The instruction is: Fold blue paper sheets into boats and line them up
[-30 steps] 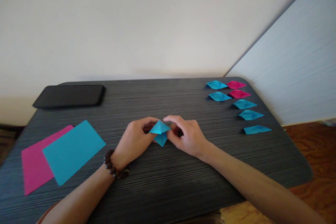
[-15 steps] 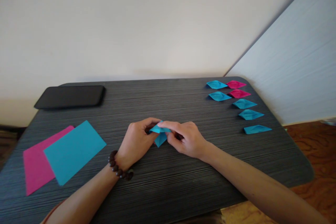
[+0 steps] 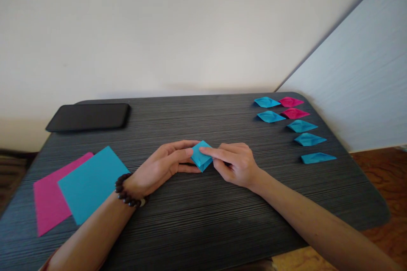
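A small piece of folded blue paper (image 3: 202, 161), now a diamond shape with a layered lower edge, is held between my hands above the middle of the table. My left hand (image 3: 162, 160) grips its left side, thumb on top and fingers behind and underneath. From the right, my right hand (image 3: 237, 163) presses its index finger on the upper face, with the thumb by the right edge and the other fingers curled in. A dark bead bracelet circles my left wrist.
Blue sheets (image 3: 92, 186) overlap pink sheets (image 3: 49, 197) at the left of the dark table (image 3: 190, 228). Behind them lies a black flat case-like object (image 3: 89, 117). Several folded paper boats, blue (image 3: 302, 125) and pink (image 3: 295, 113), line the right side. A wall borders the back.
The folded blue paper has gone from a partly opened shape to a flat diamond. My left hand has turned, its fingers reaching under the paper; my right index finger presses the paper's face.
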Demonstrator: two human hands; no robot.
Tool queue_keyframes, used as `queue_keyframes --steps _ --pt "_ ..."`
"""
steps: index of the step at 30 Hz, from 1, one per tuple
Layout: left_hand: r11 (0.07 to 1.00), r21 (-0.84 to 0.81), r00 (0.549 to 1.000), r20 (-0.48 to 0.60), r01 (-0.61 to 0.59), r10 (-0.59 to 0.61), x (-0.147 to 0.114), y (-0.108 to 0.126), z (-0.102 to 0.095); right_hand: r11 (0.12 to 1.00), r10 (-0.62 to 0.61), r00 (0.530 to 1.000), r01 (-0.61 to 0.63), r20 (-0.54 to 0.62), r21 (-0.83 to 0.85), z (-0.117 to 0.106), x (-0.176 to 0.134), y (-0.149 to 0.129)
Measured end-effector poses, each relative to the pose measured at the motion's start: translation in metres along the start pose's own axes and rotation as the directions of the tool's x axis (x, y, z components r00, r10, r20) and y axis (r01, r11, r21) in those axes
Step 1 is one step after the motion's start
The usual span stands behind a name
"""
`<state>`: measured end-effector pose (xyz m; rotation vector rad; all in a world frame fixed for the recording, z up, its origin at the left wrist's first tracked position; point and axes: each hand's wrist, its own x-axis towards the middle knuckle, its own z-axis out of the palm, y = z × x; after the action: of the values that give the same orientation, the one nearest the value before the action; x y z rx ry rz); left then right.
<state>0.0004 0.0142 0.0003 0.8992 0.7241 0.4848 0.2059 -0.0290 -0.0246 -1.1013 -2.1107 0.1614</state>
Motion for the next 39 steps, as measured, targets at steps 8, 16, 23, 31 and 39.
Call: queue_keyframes --steps 8,16,23,31,39 --pt "0.997 0.077 1.0 -0.025 0.017 -0.015 0.0017 -0.0014 0.0016 0.996 0.006 1.0 -0.008 0.019 0.086 -0.0024 -0.0003 0.0017" --pt "0.995 0.098 0.999 -0.025 0.031 -0.029 0.0026 -0.0024 0.0016 0.994 0.019 0.998 -0.025 0.057 0.106 -0.003 -0.0004 0.0006" --pt "0.99 0.128 0.997 -0.068 0.052 -0.044 0.0025 -0.002 0.005 0.97 0.101 0.991 -0.117 0.087 0.213 -0.0042 0.0012 -0.0011" --pt "0.974 0.22 0.99 -0.14 0.052 -0.022 0.0017 -0.0028 0.0072 0.888 0.384 0.9 -0.421 0.207 0.183 -0.0041 0.0065 -0.0047" --pt "0.97 0.235 0.996 -0.085 0.054 -0.035 0.002 -0.0028 0.0063 0.885 0.339 0.918 -0.385 0.204 0.261 -0.0042 0.0073 -0.0038"
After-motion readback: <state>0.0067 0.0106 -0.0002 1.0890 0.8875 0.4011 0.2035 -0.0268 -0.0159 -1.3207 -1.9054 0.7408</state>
